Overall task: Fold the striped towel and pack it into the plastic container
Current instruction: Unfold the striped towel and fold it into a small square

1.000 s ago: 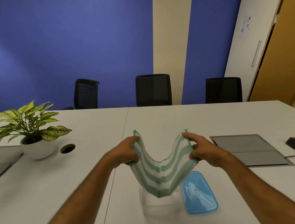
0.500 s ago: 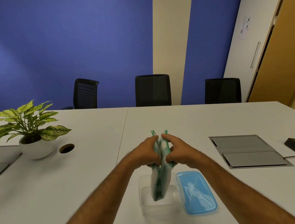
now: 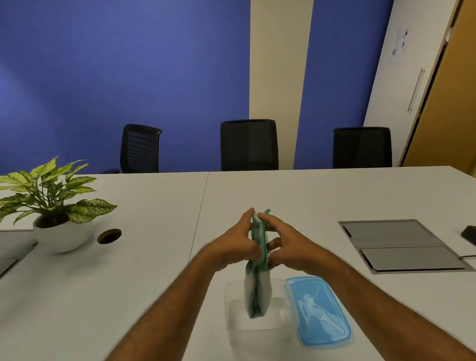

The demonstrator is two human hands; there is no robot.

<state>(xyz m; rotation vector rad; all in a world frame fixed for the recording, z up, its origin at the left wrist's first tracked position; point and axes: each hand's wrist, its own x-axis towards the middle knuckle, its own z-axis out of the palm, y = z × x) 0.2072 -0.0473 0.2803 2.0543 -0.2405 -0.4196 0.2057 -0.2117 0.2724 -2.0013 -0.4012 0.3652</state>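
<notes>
Your left hand (image 3: 233,246) and right hand (image 3: 289,246) press together from either side of the striped towel (image 3: 258,287), both closed on its upper part so the doubled cloth hangs in a narrow upright bundle. Judging by that shape, the folding looks largely done, though you may want one more fold if the bundle proves too tall. The long white table (image 3: 153,272) carries everything. On it, directly beneath the hanging towel, stands the clear plastic container (image 3: 257,329), open; the towel's lower end hangs over its mouth, and whether it already dips inside is hard to tell. So packing is what remains: lower the towel in, tuck it flat, and likely close it. The blue lid (image 3: 318,310) lies just beside the container on your right. It carries a moulded emblem, but no readable writing or brand shows anywhere.
</notes>
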